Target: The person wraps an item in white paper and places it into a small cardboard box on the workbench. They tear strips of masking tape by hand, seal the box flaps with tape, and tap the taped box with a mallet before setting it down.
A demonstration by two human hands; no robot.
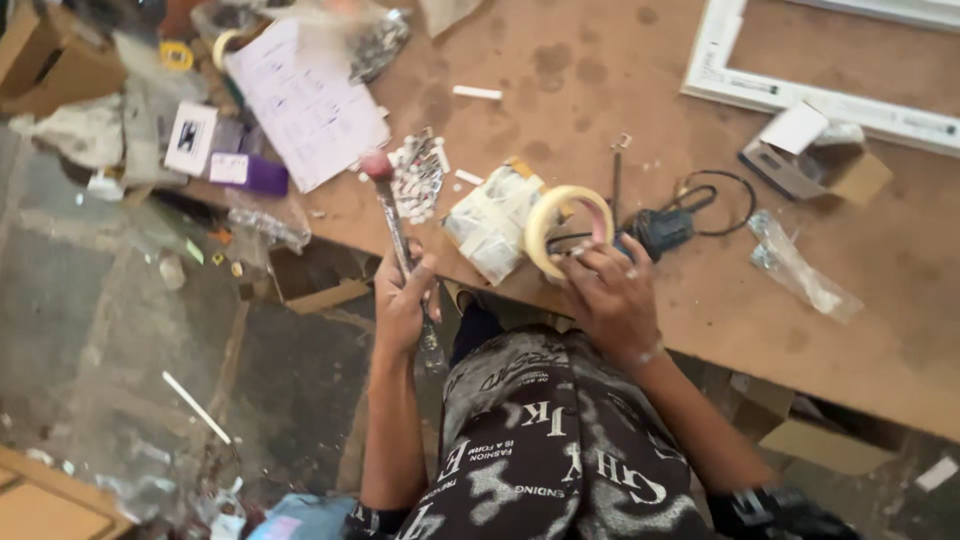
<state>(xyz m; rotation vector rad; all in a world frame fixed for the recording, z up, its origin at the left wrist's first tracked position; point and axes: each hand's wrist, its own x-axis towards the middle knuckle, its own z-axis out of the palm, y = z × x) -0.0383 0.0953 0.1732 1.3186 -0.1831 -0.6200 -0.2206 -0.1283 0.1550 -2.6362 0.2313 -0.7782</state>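
Observation:
My left hand (402,298) is closed around a long thin tool (392,215). Its rounded reddish end points up over the workbench edge and its clear end hangs below my fist. My right hand (612,292) grips a roll of pale masking tape (566,226) held on edge at the edge of the brown workbench (600,80). A taped paper-wrapped packet (488,225) lies just left of the roll. A clear bag of small metal parts (418,178) lies beside the tool's tip.
A black power tool with a looped cable (662,230) lies right of the tape. A white frame (800,98), a small open cardboard box (825,165) and a plastic bag (800,268) are further right. Printed paper (305,95) and clutter cover the left end.

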